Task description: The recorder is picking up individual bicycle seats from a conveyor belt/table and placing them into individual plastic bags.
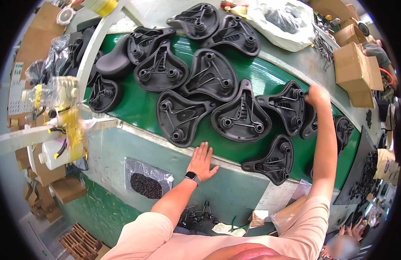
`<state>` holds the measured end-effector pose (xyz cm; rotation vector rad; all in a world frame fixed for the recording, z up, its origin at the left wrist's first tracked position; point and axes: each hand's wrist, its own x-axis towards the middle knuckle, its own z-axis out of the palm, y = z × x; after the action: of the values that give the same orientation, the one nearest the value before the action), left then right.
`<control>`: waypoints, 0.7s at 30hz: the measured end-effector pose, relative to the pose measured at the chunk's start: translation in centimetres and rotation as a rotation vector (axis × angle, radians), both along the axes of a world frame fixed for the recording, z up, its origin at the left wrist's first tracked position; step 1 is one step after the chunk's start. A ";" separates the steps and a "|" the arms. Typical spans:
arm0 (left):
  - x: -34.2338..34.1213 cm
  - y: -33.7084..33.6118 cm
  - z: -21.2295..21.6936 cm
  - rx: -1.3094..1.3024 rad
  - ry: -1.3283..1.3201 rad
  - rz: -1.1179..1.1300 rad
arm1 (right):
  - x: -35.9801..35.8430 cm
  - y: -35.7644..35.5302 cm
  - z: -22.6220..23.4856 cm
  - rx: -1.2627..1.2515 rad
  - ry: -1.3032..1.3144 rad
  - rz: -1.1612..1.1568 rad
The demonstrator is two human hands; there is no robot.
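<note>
Several black bicycle saddles lie on a green work surface [183, 45], most with metal rails and springs facing up. My left hand [202, 164], wearing a dark watch, rests flat on the near edge with fingers outstretched. Just beyond its fingertips is a saddle [192, 113]. Reaching far right, my right hand [318, 95] is closed at the wide end of another saddle [278, 102], beside its spring. What its fingers pinch is hidden. Close to me, a smaller saddle [276, 162] sits at the surface's near edge, between my arms.
A plastic bag of small black parts [146, 185] lies left of my left forearm. Green-handled pliers [235, 224] and metal parts [202, 214] are close to my body. A white frame post [88, 56] rises at left. Cardboard boxes [352, 71] stand at far right.
</note>
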<state>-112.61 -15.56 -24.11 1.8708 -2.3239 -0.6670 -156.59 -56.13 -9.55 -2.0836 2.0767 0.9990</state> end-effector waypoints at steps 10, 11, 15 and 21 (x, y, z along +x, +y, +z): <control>0.9 0.3 -1.0 -0.044 0.181 0.017 | 31.7 -11.0 -7.0 -0.559 -0.557 0.073; 1.1 0.2 -0.8 -0.056 0.189 0.024 | 31.6 -11.1 -7.3 -0.535 -0.630 0.094; 2.1 0.1 -0.5 -0.111 0.247 0.037 | 28.3 -8.0 -8.7 -0.463 -0.898 0.044; 3.5 0.5 -1.0 -0.121 0.330 0.025 | 30.6 1.2 -1.3 -0.730 -1.282 -0.172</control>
<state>-109.12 -15.09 -25.07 1.5969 -2.0800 -0.7485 -125.95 -54.88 -10.82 -1.7699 1.7887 -1.0540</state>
